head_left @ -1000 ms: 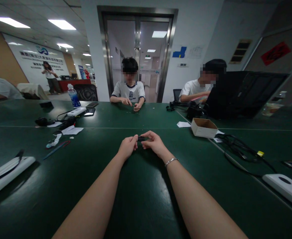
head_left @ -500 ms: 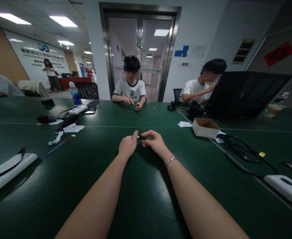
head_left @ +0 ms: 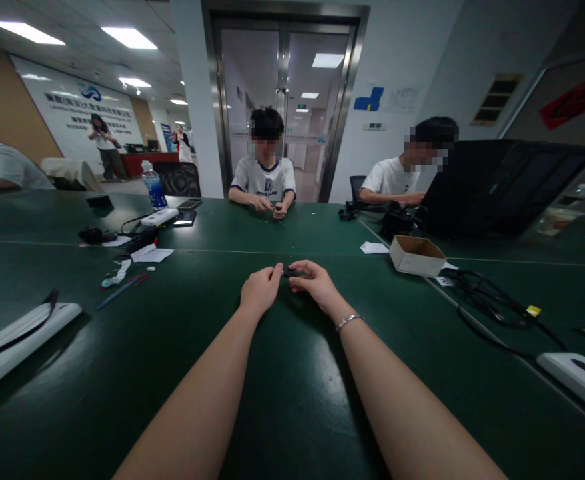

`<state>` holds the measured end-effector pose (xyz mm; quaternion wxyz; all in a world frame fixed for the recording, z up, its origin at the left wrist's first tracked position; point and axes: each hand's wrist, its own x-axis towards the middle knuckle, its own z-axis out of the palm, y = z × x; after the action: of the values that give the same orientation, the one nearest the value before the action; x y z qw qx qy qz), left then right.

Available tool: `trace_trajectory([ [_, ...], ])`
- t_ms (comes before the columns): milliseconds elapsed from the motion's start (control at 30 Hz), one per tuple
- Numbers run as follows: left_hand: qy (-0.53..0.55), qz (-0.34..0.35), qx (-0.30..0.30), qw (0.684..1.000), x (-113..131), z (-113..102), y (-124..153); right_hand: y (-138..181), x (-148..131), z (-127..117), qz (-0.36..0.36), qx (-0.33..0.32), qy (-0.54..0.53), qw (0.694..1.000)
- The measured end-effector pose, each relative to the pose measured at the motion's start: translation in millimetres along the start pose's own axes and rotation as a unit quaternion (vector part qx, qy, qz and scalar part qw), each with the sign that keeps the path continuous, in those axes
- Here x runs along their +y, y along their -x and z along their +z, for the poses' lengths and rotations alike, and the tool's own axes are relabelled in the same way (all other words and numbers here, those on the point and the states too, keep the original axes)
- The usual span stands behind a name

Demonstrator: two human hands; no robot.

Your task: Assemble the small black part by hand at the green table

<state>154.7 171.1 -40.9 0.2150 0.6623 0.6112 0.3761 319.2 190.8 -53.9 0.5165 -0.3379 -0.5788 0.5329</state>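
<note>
A small dark object (head_left: 287, 273) with a shiny metallic end is held between my two hands, over the green table. My left hand (head_left: 261, 291) is closed, with its thumb pressed at the object's shiny left end. From the other side, the thumb and fingers of my right hand (head_left: 315, 285) pinch the dark end. Fingers cover much of the object, so its exact kind is unclear. A silver bracelet (head_left: 349, 323) circles my right wrist.
On the green table (head_left: 292, 400) lie a cardboard box (head_left: 417, 259) and black cables (head_left: 492, 293) at right. A blue-handled tool (head_left: 121, 291), papers (head_left: 152, 254) and a bottle (head_left: 153, 187) are at left. A co-worker (head_left: 267, 177) sits opposite, another (head_left: 390, 180) near a black monitor (head_left: 502, 190).
My view has shifted slightly. Both hands keep nearly the same hold on the small dark object. The co-worker at right has lowered a raised hand.
</note>
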Motion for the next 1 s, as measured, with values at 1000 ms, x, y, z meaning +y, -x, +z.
trace_trajectory([
  [1000,0.138,0.093,-0.002,0.986,-14.7,14.6,-8.6,-2.0,-2.3,-1.7,0.07,0.063,-0.069,0.993],
])
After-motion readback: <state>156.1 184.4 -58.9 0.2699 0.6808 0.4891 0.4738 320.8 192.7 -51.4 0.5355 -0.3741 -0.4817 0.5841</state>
